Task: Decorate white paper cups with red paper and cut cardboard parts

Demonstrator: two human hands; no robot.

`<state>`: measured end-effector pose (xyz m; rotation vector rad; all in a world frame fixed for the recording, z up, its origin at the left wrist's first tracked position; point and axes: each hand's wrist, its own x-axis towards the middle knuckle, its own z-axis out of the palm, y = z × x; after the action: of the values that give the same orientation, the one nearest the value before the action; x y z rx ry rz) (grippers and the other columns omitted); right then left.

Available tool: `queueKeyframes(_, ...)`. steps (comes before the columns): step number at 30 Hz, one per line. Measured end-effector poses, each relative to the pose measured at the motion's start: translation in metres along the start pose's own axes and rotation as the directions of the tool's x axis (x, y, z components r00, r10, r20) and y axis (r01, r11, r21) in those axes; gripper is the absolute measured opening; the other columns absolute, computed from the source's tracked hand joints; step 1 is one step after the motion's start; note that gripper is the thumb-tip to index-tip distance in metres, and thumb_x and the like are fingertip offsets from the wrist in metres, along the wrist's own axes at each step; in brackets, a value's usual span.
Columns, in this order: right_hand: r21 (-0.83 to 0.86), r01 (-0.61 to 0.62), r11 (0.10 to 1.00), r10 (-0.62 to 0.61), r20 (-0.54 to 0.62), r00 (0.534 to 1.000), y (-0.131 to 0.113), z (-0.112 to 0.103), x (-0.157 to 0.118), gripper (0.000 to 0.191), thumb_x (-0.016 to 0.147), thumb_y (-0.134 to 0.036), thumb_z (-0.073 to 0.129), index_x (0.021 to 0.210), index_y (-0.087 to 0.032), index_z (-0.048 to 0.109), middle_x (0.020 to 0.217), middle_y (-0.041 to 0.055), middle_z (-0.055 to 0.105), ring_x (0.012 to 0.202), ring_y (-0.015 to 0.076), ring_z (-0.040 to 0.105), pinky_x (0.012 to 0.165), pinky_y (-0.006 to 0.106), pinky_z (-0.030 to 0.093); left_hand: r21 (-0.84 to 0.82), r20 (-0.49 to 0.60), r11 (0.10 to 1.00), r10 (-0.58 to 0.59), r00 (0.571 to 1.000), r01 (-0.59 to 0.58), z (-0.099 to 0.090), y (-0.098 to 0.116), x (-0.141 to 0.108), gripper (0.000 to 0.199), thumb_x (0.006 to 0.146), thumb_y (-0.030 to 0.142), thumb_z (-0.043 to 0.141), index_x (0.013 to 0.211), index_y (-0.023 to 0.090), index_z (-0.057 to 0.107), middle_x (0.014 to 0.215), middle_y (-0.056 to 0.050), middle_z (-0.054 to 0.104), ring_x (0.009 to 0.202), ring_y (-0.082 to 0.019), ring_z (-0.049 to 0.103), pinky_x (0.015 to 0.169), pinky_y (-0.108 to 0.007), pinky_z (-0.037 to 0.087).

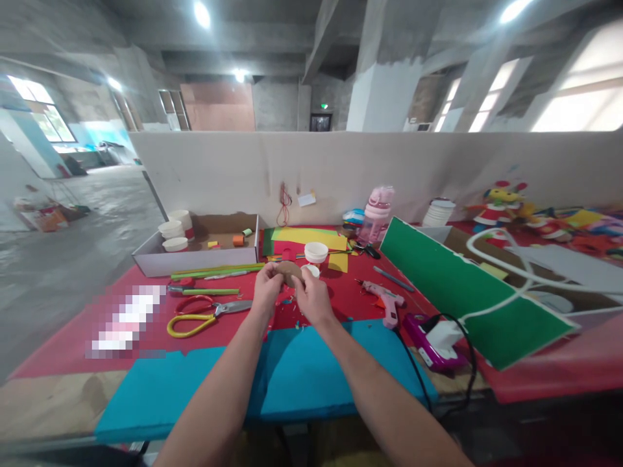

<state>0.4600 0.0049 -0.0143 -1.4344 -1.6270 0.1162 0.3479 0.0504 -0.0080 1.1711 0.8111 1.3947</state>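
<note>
Both hands hold a small brown cardboard disc (289,272) over the red table cover. My left hand (268,288) pinches its left edge, and my right hand (314,295) grips its right side. Just behind the right hand stand white paper cups (316,251), one partly covered by the fingers. Left of my left hand lie scissors (214,314) with one red and one yellow handle loop. A pink glue gun (385,299) rests to the right of my right hand. Small paper scraps lie scattered below the disc.
A white open box (195,261) with cups stands back left. A green board (467,292) leans on another box at right. A purple power strip (433,347) with cables sits near the front edge. Blue foam (292,383) lines the front. A pink bottle (377,211) stands behind.
</note>
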Motion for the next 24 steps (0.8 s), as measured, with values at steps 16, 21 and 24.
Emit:
queueKeyframes(16,0.318,0.023,0.948,0.061,-0.252,0.966,0.0,-0.012,0.006,0.013,0.086,-0.029,0.053,0.083,-0.02,0.062,0.079,0.0044,0.067,0.073,0.0173,0.062,0.069,0.027,0.05,0.212,0.143,0.934,0.261,0.955,-0.287,0.007,0.002,-0.005,0.023,0.076,0.029,0.063,0.093,0.015,0.07,0.059,0.001,0.063,0.051,-0.012,0.056,0.054,-0.023,0.046)
queueKeyframes(21,0.605,-0.121,0.787,0.257,-0.144,0.955,0.001,-0.006,0.009,0.017,0.081,-0.032,0.058,0.086,-0.019,0.066,0.082,0.0047,0.072,0.071,0.0184,0.067,0.067,0.028,0.054,0.433,0.196,0.742,0.477,0.857,-0.512,0.008,-0.004,-0.008,0.021,0.078,0.018,0.058,0.094,0.019,0.072,0.075,-0.002,0.067,0.065,-0.012,0.059,0.063,-0.022,0.047)
queueKeyframes(24,0.714,-0.18,0.676,0.334,-0.08,0.939,0.0,-0.006,0.012,0.018,0.077,-0.034,0.06,0.08,-0.017,0.066,0.072,0.0039,0.071,0.064,0.0186,0.067,0.064,0.029,0.055,0.545,0.263,0.584,0.562,0.784,-0.601,0.007,-0.003,-0.009,0.027,0.08,0.014,0.056,0.102,0.02,0.071,0.077,-0.002,0.066,0.069,-0.013,0.059,0.066,-0.023,0.048)
